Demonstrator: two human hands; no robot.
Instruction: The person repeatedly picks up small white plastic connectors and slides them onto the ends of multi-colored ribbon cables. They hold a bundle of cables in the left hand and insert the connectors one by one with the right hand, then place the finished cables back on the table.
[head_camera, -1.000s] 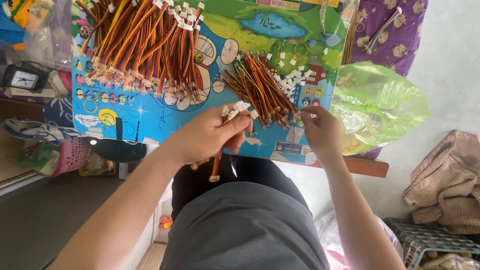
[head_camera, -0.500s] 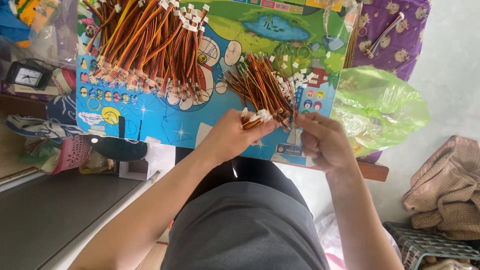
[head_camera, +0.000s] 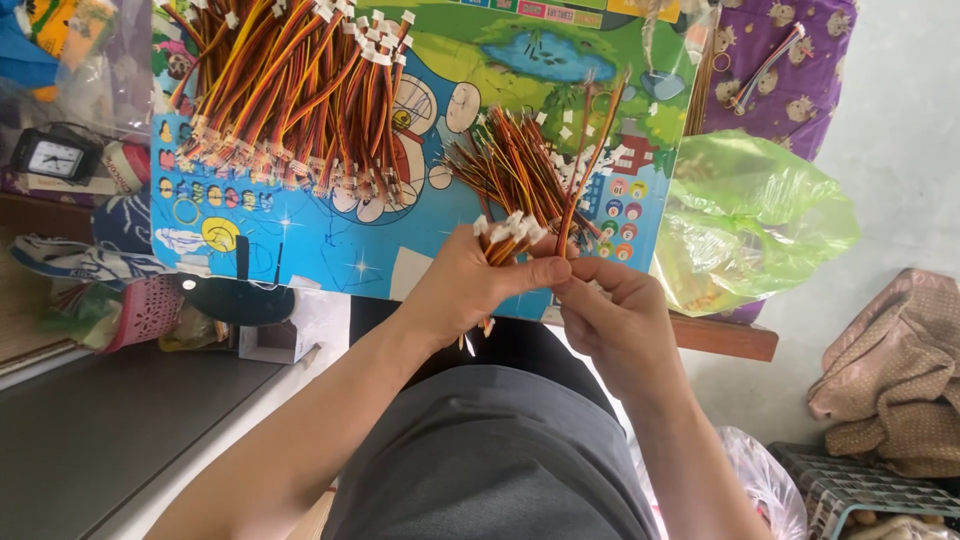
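We see a bright cartoon board (head_camera: 330, 250) carrying two heaps: a big pile of wires (head_camera: 290, 90) at far left, a smaller pile of wires (head_camera: 510, 160) toward the right.

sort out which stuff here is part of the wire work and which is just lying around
In the work: left hand gripping a wire bundle; right hand holding a single wire; small wire pile; big wire pile; cartoon board.

Lying about: green plastic bag; clock; pink basket; brown cloth.

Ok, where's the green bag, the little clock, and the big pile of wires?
green bag (head_camera: 750, 215), head view, its crinkled middle.
little clock (head_camera: 55, 158), head view, its white face.
big pile of wires (head_camera: 290, 90), head view, middle of the heap.
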